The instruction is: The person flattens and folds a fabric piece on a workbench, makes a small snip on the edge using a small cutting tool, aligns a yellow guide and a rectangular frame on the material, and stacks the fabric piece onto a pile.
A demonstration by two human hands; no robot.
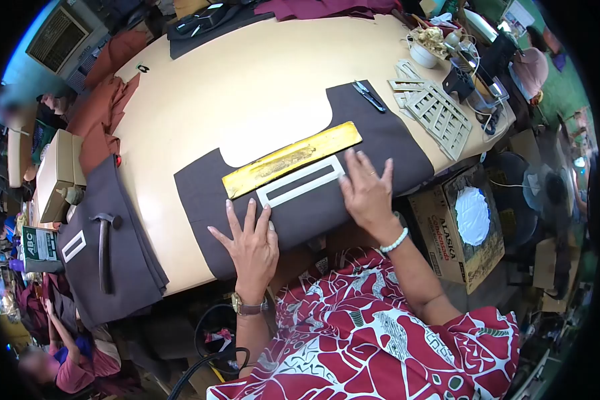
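Observation:
A dark cut fabric piece (387, 137) lies flat on the pale table (180, 100). Across it rests a yellow bar (293, 159) with a worn, dark-smudged middle. Just below the bar is a white rectangular frame (301, 182) with a long slot. My left hand (252, 243) has its fingers spread on the fabric, fingertips by the frame's left end. At the frame's right end my right hand (369, 193) is also spread, its fingers touching or very near the frame. Thread snips (369, 97) lie on the fabric's upper right part.
A hammer (105, 250) and a smaller white frame (73, 246) lie on stacked dark fabric (130, 233) at left. Cream slatted templates (437, 113) and a white pot (425, 55) stand at the right edge. Another person (80, 370) is at lower left.

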